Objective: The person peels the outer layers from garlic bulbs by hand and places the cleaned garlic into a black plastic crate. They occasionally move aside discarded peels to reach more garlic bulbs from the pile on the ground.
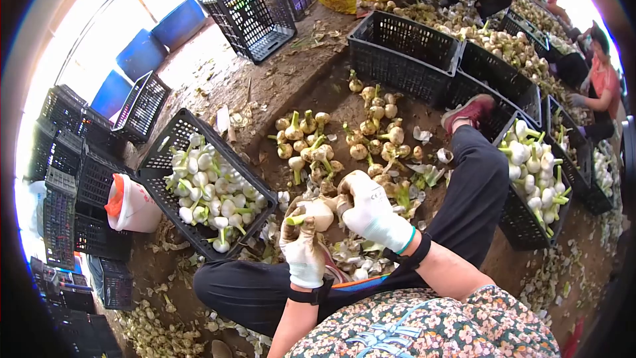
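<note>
My left hand (305,248), in a soiled white glove, is closed around a garlic bulb (320,215) whose cut green stem pokes out to the left. Against the bulb's right side is my right hand (374,211), also gloved, with its fingers curled together. What those fingertips pinch is hidden. Brownish unpeeled garlic bulbs (358,150) lie on the dirt just beyond my hands. Loose garlic skins (361,250) litter the ground below them. To the left, a tilted black crate (162,152) holds many clean white garlic bulbs (209,185).
On the right a second black crate (523,222) is full of white bulbs. Black crates (404,59) line the far side, before a long garlic heap (503,43). A white bucket (132,204) stands left, near stacked crates (59,209). Co-workers (601,86) sit at the right and back.
</note>
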A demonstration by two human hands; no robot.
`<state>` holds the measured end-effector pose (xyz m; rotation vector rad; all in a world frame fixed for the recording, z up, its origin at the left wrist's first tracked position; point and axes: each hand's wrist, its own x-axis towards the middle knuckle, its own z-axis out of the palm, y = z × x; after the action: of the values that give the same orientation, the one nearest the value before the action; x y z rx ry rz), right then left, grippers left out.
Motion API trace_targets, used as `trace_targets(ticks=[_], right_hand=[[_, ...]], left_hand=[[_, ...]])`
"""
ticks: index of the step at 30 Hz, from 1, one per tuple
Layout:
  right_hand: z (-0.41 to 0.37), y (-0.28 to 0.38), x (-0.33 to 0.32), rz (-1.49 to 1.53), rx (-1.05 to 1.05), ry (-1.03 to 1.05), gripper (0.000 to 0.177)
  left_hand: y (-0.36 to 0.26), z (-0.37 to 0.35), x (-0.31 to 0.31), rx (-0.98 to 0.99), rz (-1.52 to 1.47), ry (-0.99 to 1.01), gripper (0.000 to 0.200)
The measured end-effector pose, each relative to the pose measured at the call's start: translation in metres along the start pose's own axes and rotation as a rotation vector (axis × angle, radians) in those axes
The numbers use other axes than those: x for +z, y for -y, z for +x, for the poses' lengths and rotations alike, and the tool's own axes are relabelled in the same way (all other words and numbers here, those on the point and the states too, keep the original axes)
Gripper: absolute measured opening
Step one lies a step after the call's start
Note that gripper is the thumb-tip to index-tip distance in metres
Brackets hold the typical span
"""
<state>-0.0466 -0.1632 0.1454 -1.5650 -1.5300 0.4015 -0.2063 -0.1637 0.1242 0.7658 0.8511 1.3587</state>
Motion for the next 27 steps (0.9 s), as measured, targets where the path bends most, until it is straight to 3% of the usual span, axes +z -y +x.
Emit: trace_targets(ticks=[4,6,7,10,11,12,14,15,18,20,22,24,27], right_hand=[[-0.003,-0.013,0.002,0.074,0.108,-0.066,0.015],[-0.005,-0.029,0.005,0.104,0.281,-0.131,0.020],[-0.005,-0.038,0.006,0.053,0.240,-0.141,0.020],[-0.005,-0.040,-0.004,-0.046,0.323,-0.055,0.016],[0.000,-0.033,-0.010,0.075,0.528,0.031,0.018],[0.000,-0.032,-0.013,0.074,0.527,0.034,0.018],[-0.001,-0.034,-0.014,0.741,0.714,0.246,0.027],[-0.007,-0.035,-0.005,0.948,0.515,0.248,0.041],[-0.014,0.001,0.006,0.726,0.244,0.249,0.037],[-0.016,0.007,0.019,0.750,0.240,0.186,0.031],[-0.014,0.009,0.022,0.775,0.239,0.133,0.025],[-0.002,0.015,0.016,0.814,0.649,0.228,0.016],[-0.002,-0.005,0.022,0.768,0.671,0.106,0.010]], left_hand=[[0.001,0.000,-0.004,-0.093,-0.143,0.009,0.041],[0.000,0.000,-0.005,-0.122,-0.207,0.030,0.040],[0.001,0.001,-0.005,-0.146,-0.270,0.078,0.038],[0.001,0.005,-0.006,-0.180,-0.367,0.148,0.036],[0.001,0.007,-0.006,-0.204,-0.474,0.157,0.039],[0.001,0.009,-0.007,-0.226,-0.583,0.164,0.041],[0.006,0.013,-0.014,-0.183,-0.491,0.189,0.044],[0.007,0.013,-0.014,-0.145,-0.399,0.173,0.046],[0.001,0.010,-0.004,-0.109,-0.291,0.164,0.050],[-0.003,0.009,-0.002,-0.176,-0.156,0.149,0.047],[-0.001,0.007,0.002,-0.077,-0.115,0.155,0.045],[0.003,0.011,-0.007,-0.098,-0.244,0.120,0.043],[0.009,0.023,-0.020,-0.095,-0.367,0.103,0.035]])
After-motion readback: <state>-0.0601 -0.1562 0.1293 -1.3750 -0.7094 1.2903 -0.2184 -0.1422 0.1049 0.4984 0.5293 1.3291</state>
